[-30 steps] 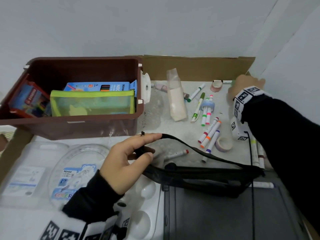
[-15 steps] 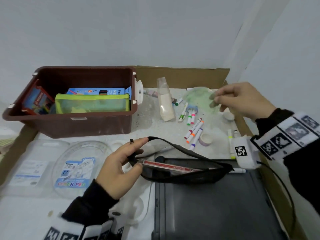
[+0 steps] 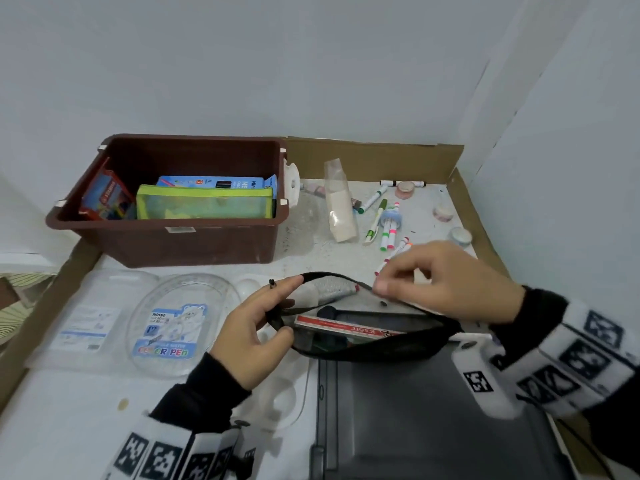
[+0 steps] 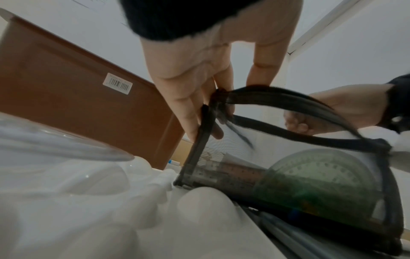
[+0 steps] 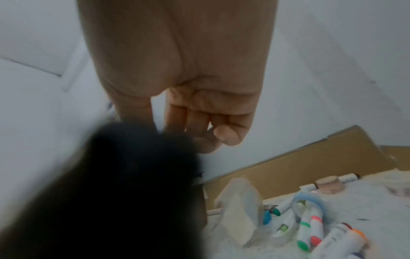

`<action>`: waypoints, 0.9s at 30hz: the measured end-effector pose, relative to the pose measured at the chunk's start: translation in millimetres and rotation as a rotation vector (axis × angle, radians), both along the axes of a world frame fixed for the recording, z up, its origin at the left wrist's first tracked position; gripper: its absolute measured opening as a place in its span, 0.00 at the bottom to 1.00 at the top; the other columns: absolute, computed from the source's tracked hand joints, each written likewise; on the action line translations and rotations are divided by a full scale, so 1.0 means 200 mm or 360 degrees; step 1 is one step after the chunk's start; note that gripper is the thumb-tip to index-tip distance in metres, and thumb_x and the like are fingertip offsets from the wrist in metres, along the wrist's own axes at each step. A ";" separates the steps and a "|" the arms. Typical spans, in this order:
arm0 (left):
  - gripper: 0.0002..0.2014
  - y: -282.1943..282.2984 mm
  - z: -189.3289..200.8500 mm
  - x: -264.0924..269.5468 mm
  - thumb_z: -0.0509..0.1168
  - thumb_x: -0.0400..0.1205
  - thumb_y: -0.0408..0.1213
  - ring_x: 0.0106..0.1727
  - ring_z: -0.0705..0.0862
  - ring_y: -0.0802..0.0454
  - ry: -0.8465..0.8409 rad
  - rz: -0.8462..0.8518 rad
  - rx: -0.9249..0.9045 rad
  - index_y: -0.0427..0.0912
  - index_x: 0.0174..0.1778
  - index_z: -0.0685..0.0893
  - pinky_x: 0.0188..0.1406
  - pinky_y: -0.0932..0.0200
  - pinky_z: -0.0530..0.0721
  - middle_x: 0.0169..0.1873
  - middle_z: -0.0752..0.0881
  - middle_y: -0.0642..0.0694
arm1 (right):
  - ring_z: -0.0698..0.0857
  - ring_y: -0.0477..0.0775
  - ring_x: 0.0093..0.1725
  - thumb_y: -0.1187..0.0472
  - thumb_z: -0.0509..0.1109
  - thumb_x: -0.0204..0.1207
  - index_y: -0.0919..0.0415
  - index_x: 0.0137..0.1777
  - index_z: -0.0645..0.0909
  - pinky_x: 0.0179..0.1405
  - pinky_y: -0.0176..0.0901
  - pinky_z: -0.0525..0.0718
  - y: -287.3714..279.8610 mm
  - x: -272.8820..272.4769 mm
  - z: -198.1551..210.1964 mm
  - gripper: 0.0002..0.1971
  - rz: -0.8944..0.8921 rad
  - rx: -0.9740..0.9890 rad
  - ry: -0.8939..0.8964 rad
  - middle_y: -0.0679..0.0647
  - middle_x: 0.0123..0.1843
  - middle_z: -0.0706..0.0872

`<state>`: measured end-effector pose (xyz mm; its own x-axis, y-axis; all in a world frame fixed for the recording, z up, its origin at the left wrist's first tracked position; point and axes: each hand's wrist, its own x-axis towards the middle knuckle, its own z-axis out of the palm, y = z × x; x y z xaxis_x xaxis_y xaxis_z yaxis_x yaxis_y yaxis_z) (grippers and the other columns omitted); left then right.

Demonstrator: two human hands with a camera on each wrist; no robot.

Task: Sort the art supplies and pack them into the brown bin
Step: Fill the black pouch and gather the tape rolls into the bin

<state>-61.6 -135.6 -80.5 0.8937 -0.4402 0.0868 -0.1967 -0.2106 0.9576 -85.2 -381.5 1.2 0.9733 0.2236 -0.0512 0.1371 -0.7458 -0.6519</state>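
Observation:
A black mesh pouch [image 3: 381, 351] lies open on the table in front of me. My left hand [image 3: 287, 306] pinches its left end and lifts the rim. My right hand [image 3: 384, 282] pinches the far rim with curled fingers. Inside the pouch lie a red ruler [image 3: 346, 329] and a green protractor [image 4: 321, 180]. The brown bin [image 3: 173, 244] stands at the back left, holding a green zip pouch [image 3: 204, 206] and boxes of pens. In the right wrist view the right hand [image 5: 199, 136] is partly hidden by a blurred black shape.
Loose markers [image 3: 388, 233], tape rolls [image 3: 405, 189] and a clear bag of powder [image 3: 341, 216] lie at the back right. A clear oval pen case [image 3: 173, 327] and a white palette [image 3: 277, 400] sit near left. A dark board [image 3: 415, 427] lies under the pouch. Cardboard walls [image 3: 363, 155] edge the table.
My right hand came back from the far right corner with the green protractor, which now lies inside the pouch. That hand now pinches the far rim. The left hand keeps its hold.

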 end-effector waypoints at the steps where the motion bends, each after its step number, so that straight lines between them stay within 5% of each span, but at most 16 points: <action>1: 0.33 0.00 0.00 0.00 0.60 0.72 0.13 0.59 0.82 0.62 0.0001 0.0001 0.0005 0.54 0.65 0.77 0.55 0.77 0.76 0.57 0.84 0.50 | 0.83 0.38 0.34 0.59 0.72 0.75 0.57 0.39 0.89 0.35 0.25 0.75 -0.03 0.05 0.00 0.06 -0.0108 0.0085 -0.0032 0.46 0.36 0.90; 4: 0.33 0.00 -0.01 0.00 0.60 0.72 0.14 0.58 0.83 0.60 -0.0004 0.0018 0.0011 0.53 0.65 0.77 0.55 0.75 0.77 0.53 0.84 0.50 | 0.85 0.47 0.39 0.63 0.69 0.77 0.59 0.39 0.87 0.46 0.36 0.80 -0.14 0.23 -0.05 0.07 -0.0429 0.0186 -0.0016 0.55 0.40 0.90; 7: 0.33 0.00 0.00 0.01 0.60 0.72 0.13 0.57 0.83 0.62 0.0004 0.0022 -0.0002 0.55 0.64 0.77 0.55 0.76 0.77 0.55 0.84 0.51 | 0.81 0.49 0.41 0.61 0.68 0.77 0.54 0.46 0.84 0.47 0.40 0.75 -0.22 0.41 -0.16 0.03 -0.0487 -0.0144 0.0111 0.53 0.42 0.86; 12: 0.34 0.00 0.00 0.01 0.60 0.71 0.12 0.56 0.83 0.61 -0.0024 0.0020 -0.0009 0.56 0.62 0.78 0.53 0.77 0.76 0.58 0.83 0.54 | 0.78 0.52 0.57 0.62 0.62 0.79 0.51 0.63 0.80 0.56 0.42 0.75 -0.24 0.61 -0.30 0.14 -0.0258 -0.0908 0.0145 0.53 0.62 0.81; 18: 0.34 0.01 0.00 0.01 0.61 0.71 0.13 0.59 0.82 0.65 -0.0031 -0.0007 -0.0014 0.55 0.63 0.77 0.57 0.77 0.75 0.62 0.81 0.56 | 0.77 0.58 0.61 0.69 0.64 0.77 0.51 0.63 0.81 0.58 0.48 0.77 -0.18 0.70 -0.40 0.18 0.0168 -0.1540 -0.0127 0.54 0.61 0.81; 23: 0.29 0.01 0.00 0.01 0.59 0.67 0.28 0.60 0.81 0.66 -0.0025 -0.0006 -0.0040 0.56 0.63 0.77 0.59 0.75 0.75 0.61 0.81 0.57 | 0.77 0.57 0.56 0.64 0.64 0.78 0.56 0.56 0.80 0.52 0.46 0.72 -0.18 0.70 -0.41 0.10 0.0284 -0.1622 -0.0272 0.55 0.55 0.81; 27: 0.32 0.01 -0.02 0.02 0.61 0.71 0.17 0.59 0.82 0.64 -0.0038 -0.0001 -0.0019 0.58 0.63 0.77 0.58 0.74 0.75 0.61 0.81 0.56 | 0.78 0.55 0.51 0.61 0.64 0.79 0.58 0.53 0.78 0.47 0.45 0.72 -0.18 0.64 -0.36 0.05 -0.0024 -0.1098 -0.0376 0.52 0.47 0.83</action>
